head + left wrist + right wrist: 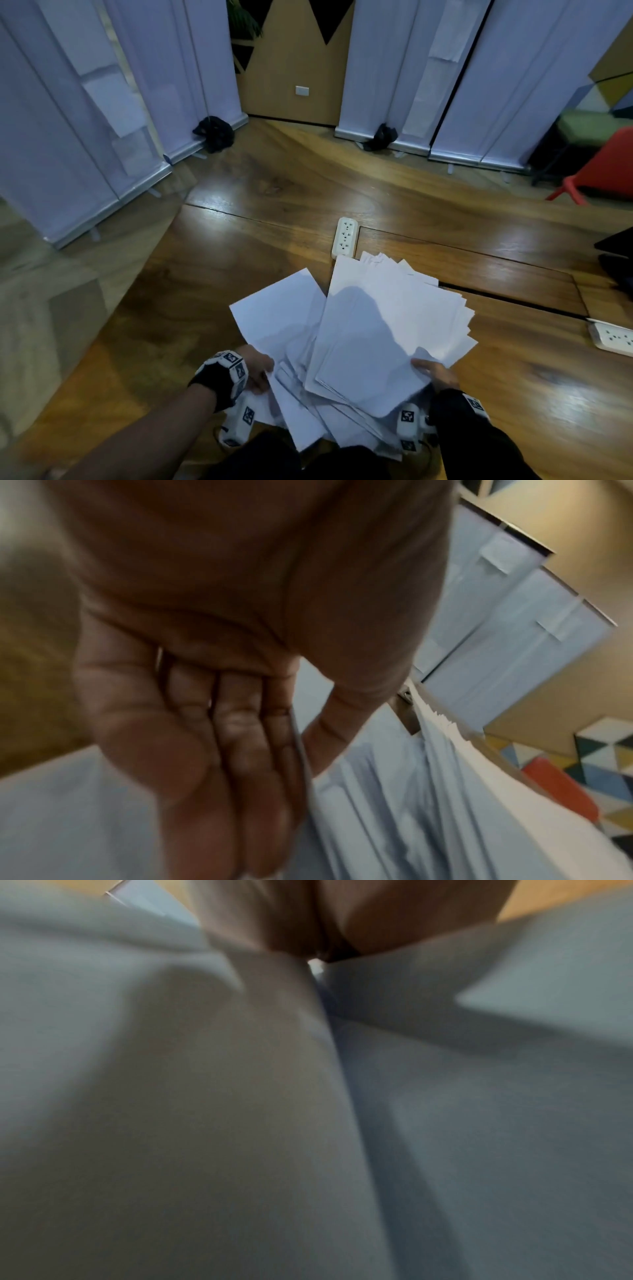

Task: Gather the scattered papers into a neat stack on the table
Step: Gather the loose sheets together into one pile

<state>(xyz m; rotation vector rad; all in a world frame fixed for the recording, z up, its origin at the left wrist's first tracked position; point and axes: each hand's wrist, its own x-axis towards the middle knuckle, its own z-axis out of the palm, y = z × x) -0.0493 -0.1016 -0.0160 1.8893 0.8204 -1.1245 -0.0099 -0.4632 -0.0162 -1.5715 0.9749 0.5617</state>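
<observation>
1. Two hands hold the papers [359, 339] over the near edge of the table [239, 246]: the left hand [255, 368] grips the fanned left edge, the right hand [433, 371] pinches the near right corner.
2. The sheets look light, limp and slippery; I'd hold both long sides, then tap the edges square.

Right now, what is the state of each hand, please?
Left hand: grips the left edge of the papers, thumb on top.
Right hand: holds the right edge of the papers, thumb on top.
</observation>
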